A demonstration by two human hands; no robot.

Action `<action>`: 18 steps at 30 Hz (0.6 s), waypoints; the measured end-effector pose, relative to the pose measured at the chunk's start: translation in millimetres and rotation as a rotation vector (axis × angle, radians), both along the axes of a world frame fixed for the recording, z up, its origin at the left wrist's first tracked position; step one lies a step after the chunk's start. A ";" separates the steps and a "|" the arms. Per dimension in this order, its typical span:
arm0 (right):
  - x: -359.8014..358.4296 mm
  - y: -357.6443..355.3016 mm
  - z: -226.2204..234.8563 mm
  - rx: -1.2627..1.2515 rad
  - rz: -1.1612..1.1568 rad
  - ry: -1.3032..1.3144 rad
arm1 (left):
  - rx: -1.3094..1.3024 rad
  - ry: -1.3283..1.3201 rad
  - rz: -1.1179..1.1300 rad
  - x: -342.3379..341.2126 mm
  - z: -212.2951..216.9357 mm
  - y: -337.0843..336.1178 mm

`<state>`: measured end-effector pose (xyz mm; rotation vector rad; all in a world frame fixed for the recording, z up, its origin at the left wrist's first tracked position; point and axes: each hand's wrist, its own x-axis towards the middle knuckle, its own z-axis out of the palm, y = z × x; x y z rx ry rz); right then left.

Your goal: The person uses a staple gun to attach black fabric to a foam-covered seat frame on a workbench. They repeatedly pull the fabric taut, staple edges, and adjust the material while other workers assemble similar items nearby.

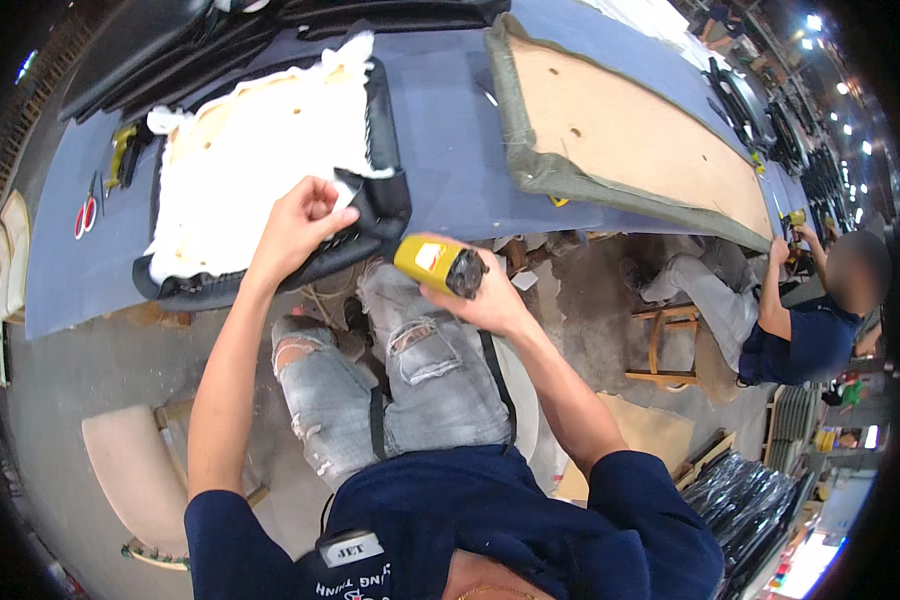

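Observation:
In front of me on the blue-covered table [450,180] lies a padded panel [260,165], its white lining face up and a black cover [382,205] wrapped around its edges. My left hand [308,225] is closed at the panel's near right corner, pinching a fold of the black cover between thumb and fingers. My right hand [492,300] grips a yellow staple gun [432,262] just right of that corner. Its nose is hidden from this view, so I cannot tell whether it touches the cover.
Red-handled scissors [86,215] and a second yellow tool [122,155] lie left of the panel. On the right sits a larger panel with grey-green fabric edges [620,130]. Another person [800,325] works at the table's right end. A curved beige piece [135,470] lies on the floor.

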<state>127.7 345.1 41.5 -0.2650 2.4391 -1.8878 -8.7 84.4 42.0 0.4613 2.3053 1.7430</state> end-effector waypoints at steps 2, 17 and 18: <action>20.1 12.2 2.1 0.025 0.018 0.007 | -0.068 -0.003 0.010 13.7 5.3 -2.2; 34.0 -7.4 21.9 0.166 -0.086 0.043 | -0.419 0.806 -0.414 -19.2 0.9 5.9; 30.2 -9.5 24.9 0.164 -0.078 0.033 | -0.371 0.732 -0.435 -24.0 -0.8 6.7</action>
